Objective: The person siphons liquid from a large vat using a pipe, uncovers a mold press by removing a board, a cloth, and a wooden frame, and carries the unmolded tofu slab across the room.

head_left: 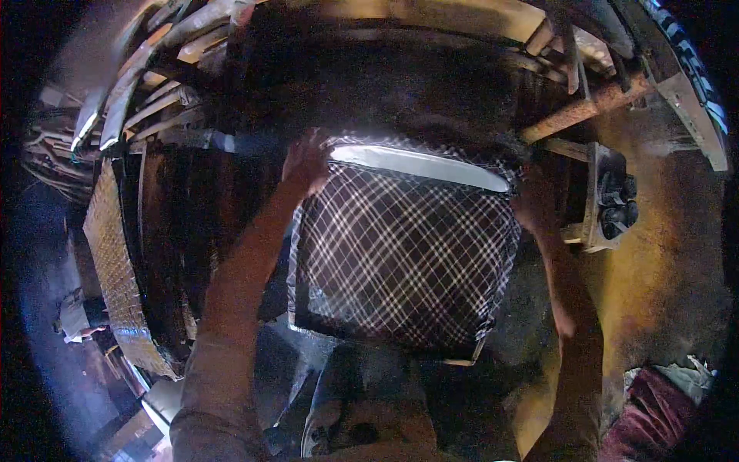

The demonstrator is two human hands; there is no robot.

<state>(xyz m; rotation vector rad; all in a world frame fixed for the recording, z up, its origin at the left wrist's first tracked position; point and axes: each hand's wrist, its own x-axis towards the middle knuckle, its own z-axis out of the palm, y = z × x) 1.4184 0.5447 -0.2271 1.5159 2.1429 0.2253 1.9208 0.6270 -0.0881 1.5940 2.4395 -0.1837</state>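
A seat-like panel (400,262) covered in dark plaid cloth with pale crossing lines lies tilted in front of me. Along its far edge runs a long white strip (416,165), framed by gathered cloth; I cannot tell what it is made of. My left hand (306,163) is closed on the panel's far left corner. At the far right corner, my right hand (531,200) grips the side, its fingers mostly lost in shadow. Bare frame ends show at the panel's near corners, and its underside is hidden.
Wooden frame pieces (146,85) are piled at the upper left, above a woven panel (115,254). Several more wooden parts (593,108) stand at the upper right, near a small wooden stand with dark objects (616,196). Maroon cloth (654,416) lies at the lower right.
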